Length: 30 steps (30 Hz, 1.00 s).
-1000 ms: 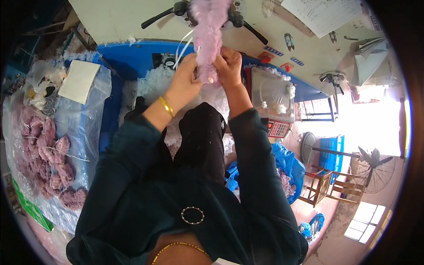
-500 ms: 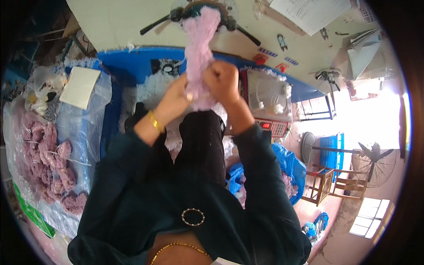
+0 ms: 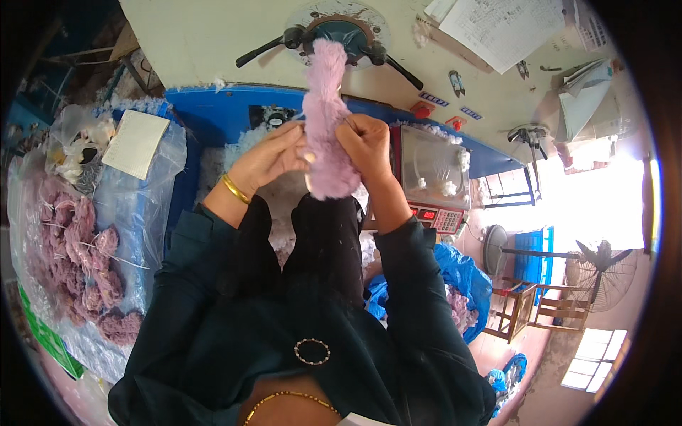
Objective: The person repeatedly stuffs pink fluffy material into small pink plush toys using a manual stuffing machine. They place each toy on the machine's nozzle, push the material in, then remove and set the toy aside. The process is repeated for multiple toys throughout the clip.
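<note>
A long, fluffy pink plush piece [image 3: 327,121] hangs upright between my hands, above my knees. My left hand [image 3: 270,157] is at its left edge, the thumb and fingertips closed on the fabric. On the other side my right hand [image 3: 368,148] pinches the plush edge with bent fingers; a thin dark thing shows at the fingertips, too small to name. Just beyond the plush's upper end is the dark round nozzle [image 3: 342,32] of a machine, with a black handle [image 3: 259,52] on either side. Part of the nozzle is hidden behind the plush.
Left, several pink plush pieces [image 3: 78,248] lie on clear plastic next to a notepad [image 3: 135,144]. White fluff fills the blue-edged bin [image 3: 234,99] below the machine. Right are a scale [image 3: 435,177], a blue bag [image 3: 465,284] of pink pieces, fans and a stool. Papers [image 3: 497,28] lie on the worktop.
The plush piece has come down and toward me, uncovering more of the nozzle. My right hand has moved lower and slightly right; my left fingers are straighter.
</note>
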Available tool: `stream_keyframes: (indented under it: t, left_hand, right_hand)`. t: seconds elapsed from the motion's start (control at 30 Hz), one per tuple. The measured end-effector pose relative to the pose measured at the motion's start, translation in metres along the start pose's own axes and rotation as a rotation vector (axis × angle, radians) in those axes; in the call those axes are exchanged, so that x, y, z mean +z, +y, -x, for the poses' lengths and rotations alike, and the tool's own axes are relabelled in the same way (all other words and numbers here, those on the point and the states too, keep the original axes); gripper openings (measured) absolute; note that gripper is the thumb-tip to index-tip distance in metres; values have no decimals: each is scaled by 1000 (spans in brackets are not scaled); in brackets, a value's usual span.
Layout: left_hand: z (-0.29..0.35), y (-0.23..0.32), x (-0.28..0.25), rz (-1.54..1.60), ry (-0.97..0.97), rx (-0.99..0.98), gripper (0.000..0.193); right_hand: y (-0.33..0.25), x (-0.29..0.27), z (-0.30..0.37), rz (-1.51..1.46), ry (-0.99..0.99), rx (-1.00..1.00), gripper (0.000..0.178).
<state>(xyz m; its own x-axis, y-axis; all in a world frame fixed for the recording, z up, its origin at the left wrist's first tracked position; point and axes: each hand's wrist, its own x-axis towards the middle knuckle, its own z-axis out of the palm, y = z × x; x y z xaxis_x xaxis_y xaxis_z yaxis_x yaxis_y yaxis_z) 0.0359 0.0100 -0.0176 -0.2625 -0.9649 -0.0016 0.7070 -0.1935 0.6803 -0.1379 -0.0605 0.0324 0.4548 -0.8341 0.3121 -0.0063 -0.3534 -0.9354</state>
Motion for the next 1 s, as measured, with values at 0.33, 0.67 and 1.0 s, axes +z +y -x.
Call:
stream_keyframes:
  t: [0.33, 0.67, 1.0]
  left_hand:
    - [-11, -10, 58, -65, 230, 44, 37]
    - [-23, -28, 71, -272, 188, 247, 36]
    - [-1, -10, 81, -405, 383, 231, 42]
  right_hand:
    - [-30, -16, -9, 535, -192, -61, 56]
    - [-1, -15, -6, 134, -93, 53, 41]
    - [-28, 22, 10, 269, 138, 115, 43]
